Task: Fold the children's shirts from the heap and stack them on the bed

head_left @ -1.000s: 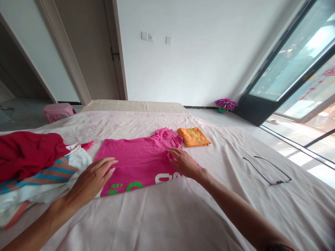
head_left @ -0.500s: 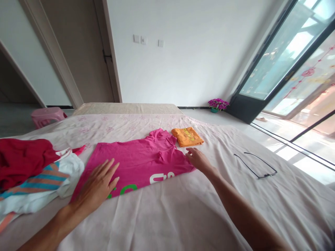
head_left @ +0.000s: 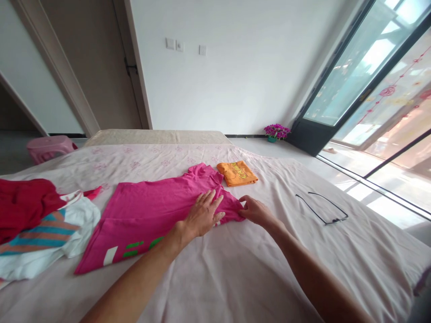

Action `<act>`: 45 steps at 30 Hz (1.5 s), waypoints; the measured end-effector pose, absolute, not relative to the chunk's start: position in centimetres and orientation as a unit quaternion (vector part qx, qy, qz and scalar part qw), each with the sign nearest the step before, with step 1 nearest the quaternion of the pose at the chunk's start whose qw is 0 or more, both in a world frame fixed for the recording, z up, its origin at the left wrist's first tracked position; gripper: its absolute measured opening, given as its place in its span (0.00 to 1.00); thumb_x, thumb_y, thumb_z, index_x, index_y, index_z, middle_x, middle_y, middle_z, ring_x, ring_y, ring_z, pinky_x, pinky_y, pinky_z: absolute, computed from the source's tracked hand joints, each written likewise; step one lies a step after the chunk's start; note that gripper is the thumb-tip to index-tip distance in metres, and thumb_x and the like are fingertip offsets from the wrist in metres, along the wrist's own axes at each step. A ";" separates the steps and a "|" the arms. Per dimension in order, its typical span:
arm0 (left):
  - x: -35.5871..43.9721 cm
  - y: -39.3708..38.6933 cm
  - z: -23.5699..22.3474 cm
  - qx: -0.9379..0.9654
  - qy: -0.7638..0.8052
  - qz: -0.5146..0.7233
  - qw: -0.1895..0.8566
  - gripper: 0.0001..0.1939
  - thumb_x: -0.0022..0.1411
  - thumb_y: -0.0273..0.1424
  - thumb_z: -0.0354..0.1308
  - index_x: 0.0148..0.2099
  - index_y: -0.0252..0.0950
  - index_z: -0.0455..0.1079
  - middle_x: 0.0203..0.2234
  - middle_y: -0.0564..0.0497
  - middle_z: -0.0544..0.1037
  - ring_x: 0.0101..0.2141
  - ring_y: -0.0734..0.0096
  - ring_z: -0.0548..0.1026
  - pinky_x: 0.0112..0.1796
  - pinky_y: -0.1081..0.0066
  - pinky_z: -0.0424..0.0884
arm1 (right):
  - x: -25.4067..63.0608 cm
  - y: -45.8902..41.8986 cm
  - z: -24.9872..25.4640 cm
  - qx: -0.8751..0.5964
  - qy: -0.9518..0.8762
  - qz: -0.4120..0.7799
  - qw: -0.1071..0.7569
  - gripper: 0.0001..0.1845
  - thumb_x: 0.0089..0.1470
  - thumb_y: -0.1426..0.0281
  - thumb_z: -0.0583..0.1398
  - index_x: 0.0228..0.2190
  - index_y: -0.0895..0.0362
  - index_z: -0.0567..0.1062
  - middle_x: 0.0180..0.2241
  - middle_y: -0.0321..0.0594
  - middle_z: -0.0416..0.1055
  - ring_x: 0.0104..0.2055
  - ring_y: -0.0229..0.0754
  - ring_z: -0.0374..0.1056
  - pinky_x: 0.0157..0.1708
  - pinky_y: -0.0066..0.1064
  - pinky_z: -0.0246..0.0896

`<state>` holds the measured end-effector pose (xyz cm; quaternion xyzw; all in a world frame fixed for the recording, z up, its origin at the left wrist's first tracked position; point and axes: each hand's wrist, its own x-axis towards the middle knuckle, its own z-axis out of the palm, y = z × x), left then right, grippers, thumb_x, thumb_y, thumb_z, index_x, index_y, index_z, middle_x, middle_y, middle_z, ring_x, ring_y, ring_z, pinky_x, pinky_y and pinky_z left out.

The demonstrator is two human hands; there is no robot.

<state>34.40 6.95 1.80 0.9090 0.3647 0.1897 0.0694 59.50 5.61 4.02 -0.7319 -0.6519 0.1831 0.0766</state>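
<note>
A pink T-shirt (head_left: 151, 197) lies folded lengthwise on the bed, with white and green print along its near edge. My left hand (head_left: 203, 214) rests flat on the shirt near its sleeve, fingers stretched out. At the right end of the shirt, my right hand (head_left: 254, 210) pinches the sleeve's edge between thumb and fingers. Just beyond the collar is a folded orange garment (head_left: 237, 173) with yellow lettering.
On the left lie a red garment (head_left: 27, 202) and a white one with blue and orange stripes (head_left: 50, 233). Eyeglasses (head_left: 325, 208) rest on the bedsheet (head_left: 215, 278) at right. Beyond the bed are a pink stool (head_left: 50, 148) and a pot of purple flowers (head_left: 276, 131).
My left hand has slid right along the shirt from its left part to near the sleeve, uncovering more print. The right hand has closed on the sleeve edge. The view has shifted slightly.
</note>
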 end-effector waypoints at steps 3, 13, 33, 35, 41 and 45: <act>35.5 7.9 -0.1 0.902 0.398 0.158 0.057 0.33 0.67 0.47 0.49 0.69 0.37 0.56 0.67 0.35 0.56 0.67 0.45 0.53 0.63 0.42 0.50 | 59.0 6.1 4.1 -0.737 -0.638 0.184 0.127 0.19 0.46 0.70 0.60 0.43 0.53 0.74 0.30 0.34 0.75 0.31 0.39 0.69 0.28 0.27 0.53; 34.2 6.9 -1.0 0.899 0.404 0.167 0.040 0.31 0.66 0.44 0.53 0.67 0.35 0.59 0.66 0.34 0.59 0.67 0.47 0.53 0.64 0.45 0.49 | 53.2 6.9 4.7 -0.567 -0.602 0.445 0.344 0.15 0.56 0.67 0.55 0.43 0.58 0.74 0.33 0.38 0.74 0.31 0.37 0.69 0.31 0.28 0.64; 17.4 8.7 -1.1 0.804 0.574 0.149 -0.031 0.26 0.68 0.42 0.48 0.63 0.36 0.66 0.62 0.39 0.67 0.63 0.50 0.62 0.62 0.47 0.53 | 55.3 17.4 4.1 -0.674 -0.703 0.089 0.209 0.13 0.58 0.69 0.57 0.42 0.52 0.79 0.40 0.39 0.78 0.41 0.43 0.72 0.37 0.28 0.61; 16.9 8.7 -1.9 0.793 0.592 0.140 -0.040 0.28 0.68 0.43 0.48 0.65 0.37 0.64 0.64 0.39 0.64 0.64 0.50 0.60 0.62 0.47 0.53 | 54.2 18.9 4.7 -0.686 -0.708 0.065 0.151 0.14 0.61 0.67 0.55 0.43 0.53 0.79 0.41 0.40 0.78 0.41 0.43 0.72 0.36 0.27 0.60; 16.6 8.7 -2.8 0.789 0.594 0.150 -0.044 0.27 0.69 0.43 0.46 0.65 0.39 0.64 0.65 0.41 0.62 0.65 0.51 0.58 0.62 0.49 0.52 | 51.2 22.8 5.2 -0.705 -0.704 0.051 0.068 0.15 0.59 0.71 0.55 0.43 0.62 0.78 0.44 0.55 0.75 0.47 0.50 0.70 0.41 0.32 0.60; 16.5 8.8 -2.5 0.788 0.595 0.153 -0.040 0.27 0.68 0.42 0.47 0.65 0.39 0.64 0.65 0.41 0.63 0.65 0.51 0.59 0.62 0.50 0.53 | 50.4 24.2 4.8 -0.712 -0.700 0.046 0.040 0.15 0.55 0.70 0.59 0.42 0.63 0.79 0.48 0.60 0.72 0.54 0.57 0.64 0.47 0.38 0.58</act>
